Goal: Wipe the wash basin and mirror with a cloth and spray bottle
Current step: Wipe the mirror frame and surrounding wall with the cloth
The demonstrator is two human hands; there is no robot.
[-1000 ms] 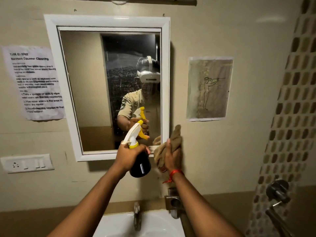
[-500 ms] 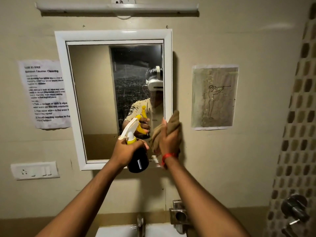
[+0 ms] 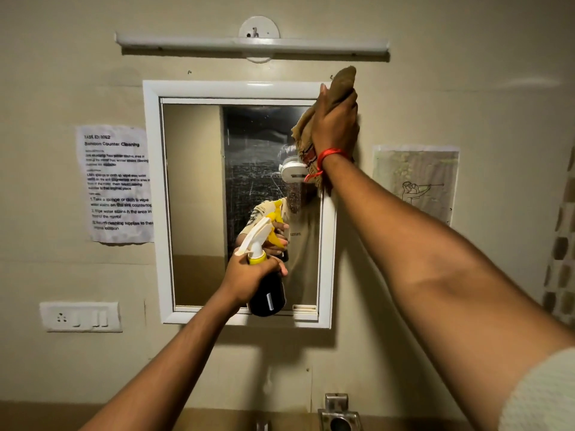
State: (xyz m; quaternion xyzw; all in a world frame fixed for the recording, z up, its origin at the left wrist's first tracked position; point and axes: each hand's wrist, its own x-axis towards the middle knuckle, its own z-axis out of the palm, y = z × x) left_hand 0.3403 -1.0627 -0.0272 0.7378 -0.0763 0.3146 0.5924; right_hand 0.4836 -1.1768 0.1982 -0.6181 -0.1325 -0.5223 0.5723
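A white-framed mirror (image 3: 199,194) hangs on the beige wall. My right hand (image 3: 336,126) presses a bunched brown cloth (image 3: 341,82) against the mirror's top right corner, over the frame. A red thread circles that wrist. My left hand (image 3: 249,276) grips a dark spray bottle (image 3: 268,295) with a white and yellow trigger head, held in front of the mirror's lower middle with the nozzle pointing up and left. The wash basin is out of view below the frame.
A white tube light (image 3: 252,45) runs above the mirror. A printed notice (image 3: 116,185) hangs left of it, a drawing sheet (image 3: 417,178) right. A switch plate (image 3: 80,317) sits lower left. A metal fitting (image 3: 339,415) shows at the bottom edge; patterned tiles (image 3: 560,259) line the right.
My right hand has swept the cloth up from the mirror's bottom right corner to its top right corner. The view has tilted up, so the basin dropped out of sight. The bottle stayed put.
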